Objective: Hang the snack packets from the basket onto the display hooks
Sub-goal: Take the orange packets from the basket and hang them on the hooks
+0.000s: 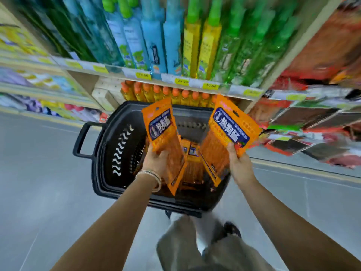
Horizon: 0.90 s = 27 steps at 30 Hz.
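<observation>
Where held packets (160,124) cover basket (117,133), contents half-hidden.

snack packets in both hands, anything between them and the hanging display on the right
Nothing visible does. The left hand and right hand each grip an orange packet above the basket, with open air between them and the hanging display. The hooks themselves are too blurred to make out.
</observation>
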Available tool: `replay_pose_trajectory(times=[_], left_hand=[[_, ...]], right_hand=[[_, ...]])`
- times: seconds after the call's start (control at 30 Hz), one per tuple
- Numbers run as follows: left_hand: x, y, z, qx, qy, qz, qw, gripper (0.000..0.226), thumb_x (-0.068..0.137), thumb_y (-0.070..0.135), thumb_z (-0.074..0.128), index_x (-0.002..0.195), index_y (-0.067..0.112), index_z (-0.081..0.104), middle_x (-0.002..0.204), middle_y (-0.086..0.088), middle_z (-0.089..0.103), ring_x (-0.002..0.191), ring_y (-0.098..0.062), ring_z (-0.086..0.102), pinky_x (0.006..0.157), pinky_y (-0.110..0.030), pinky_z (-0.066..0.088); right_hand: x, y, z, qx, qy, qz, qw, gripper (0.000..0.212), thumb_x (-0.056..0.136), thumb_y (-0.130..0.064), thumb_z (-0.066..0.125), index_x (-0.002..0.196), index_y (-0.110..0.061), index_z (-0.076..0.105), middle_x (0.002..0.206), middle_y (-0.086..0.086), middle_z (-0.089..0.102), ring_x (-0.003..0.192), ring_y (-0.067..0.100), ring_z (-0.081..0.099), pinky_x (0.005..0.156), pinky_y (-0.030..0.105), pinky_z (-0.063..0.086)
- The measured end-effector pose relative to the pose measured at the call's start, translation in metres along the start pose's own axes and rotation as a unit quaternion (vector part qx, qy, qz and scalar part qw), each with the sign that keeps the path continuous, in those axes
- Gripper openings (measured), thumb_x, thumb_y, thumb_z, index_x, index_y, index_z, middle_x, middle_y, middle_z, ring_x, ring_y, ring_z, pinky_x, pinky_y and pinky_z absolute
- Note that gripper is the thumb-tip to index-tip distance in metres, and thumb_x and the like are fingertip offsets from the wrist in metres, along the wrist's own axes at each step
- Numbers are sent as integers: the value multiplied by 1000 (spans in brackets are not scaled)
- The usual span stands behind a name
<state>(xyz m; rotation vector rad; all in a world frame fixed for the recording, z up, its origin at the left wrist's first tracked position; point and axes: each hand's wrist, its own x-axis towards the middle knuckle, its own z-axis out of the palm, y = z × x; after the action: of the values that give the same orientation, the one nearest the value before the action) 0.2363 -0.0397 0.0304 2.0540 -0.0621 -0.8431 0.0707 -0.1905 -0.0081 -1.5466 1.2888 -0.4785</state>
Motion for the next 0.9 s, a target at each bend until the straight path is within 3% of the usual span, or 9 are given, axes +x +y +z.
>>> replay_pose_trajectory(times=[0.07, 0.1, 0.2, 0.3, 0.43, 0.53, 0.67, 0.8, 0.9], left_hand=[[-28, 21, 16, -28, -5, 33, 999, 20, 92, 24, 56, 111, 30, 54, 115, -6, 62, 105, -24, 57, 94, -33, 44], [-41, 32, 25, -42, -6, 44, 998, 16, 93, 29, 55, 109, 30, 55, 114, -4, 61, 108, -24, 57, 92, -32, 44], [-85, 65, 63, -42, -13, 77, 996, 57, 92, 51, 45, 139, 19, 42, 139, -6, 48, 127, -28, 45, 106, -37, 35], [-132, 99, 106, -52, 6, 134, 990, 62, 93, 55, 38, 141, 16, 39, 146, -7, 40, 131, -27, 39, 101, -30, 30], [-186, 140, 154, -78, -1, 198, 977, 69, 93, 57, 37, 143, 10, 35, 151, -8, 32, 137, -24, 30, 99, -24, 25], [-216, 175, 179, -79, -4, 235, 969, 74, 90, 61, 37, 144, 10, 32, 151, -9, 32, 137, -26, 30, 108, -32, 23], [-243, 225, 201, -89, -11, 314, 945, 69, 87, 66, 37, 136, 17, 46, 138, -7, 49, 127, -27, 45, 100, -35, 33], [-254, 279, 208, -126, -14, 362, 924, 64, 88, 61, 42, 130, 14, 52, 127, -3, 56, 117, -24, 52, 99, -34, 38], [-254, 317, 212, -129, -5, 401, 907, 39, 90, 56, 45, 110, 25, 59, 107, 3, 61, 99, -17, 55, 84, -26, 36]], right_hand=[[-6, -9, -39, 30, 27, -32, 999, 40, 98, -31, 48, 122, -1, 59, 112, 6, 63, 108, 18, 55, 94, 27, 41], [-9, -12, -60, 43, 42, -52, 997, 38, 98, -29, 48, 126, -6, 57, 116, 0, 59, 112, 14, 51, 97, 22, 37], [-15, -18, -131, 75, 74, -86, 991, 29, 96, -30, 51, 123, -19, 58, 115, -6, 59, 113, 12, 52, 92, 15, 32], [-22, -26, -207, 88, 109, -113, 984, 19, 97, -35, 49, 114, -32, 56, 107, -11, 57, 106, 7, 50, 85, 12, 30], [-28, -44, -298, 104, 151, -117, 976, 36, 98, -47, 36, 113, -21, 58, 101, -6, 56, 95, 5, 48, 78, 14, 30], [-28, -62, -350, 110, 172, -133, 970, 58, 97, -52, 33, 116, -5, 60, 113, 13, 62, 107, 23, 55, 95, 31, 39], [-28, -96, -399, 114, 211, -216, 946, 53, 98, -48, 38, 110, 0, 58, 114, 25, 60, 95, 25, 55, 75, 34, 40], [-16, -137, -434, 150, 233, -272, 922, 27, 97, -42, 45, 86, -25, 63, 109, 20, 63, 94, 23, 56, 78, 36, 46], [3, -171, -457, 171, 238, -292, 910, 22, 96, -42, 48, 81, -31, 60, 101, 6, 69, 88, 18, 61, 68, 20, 46]])
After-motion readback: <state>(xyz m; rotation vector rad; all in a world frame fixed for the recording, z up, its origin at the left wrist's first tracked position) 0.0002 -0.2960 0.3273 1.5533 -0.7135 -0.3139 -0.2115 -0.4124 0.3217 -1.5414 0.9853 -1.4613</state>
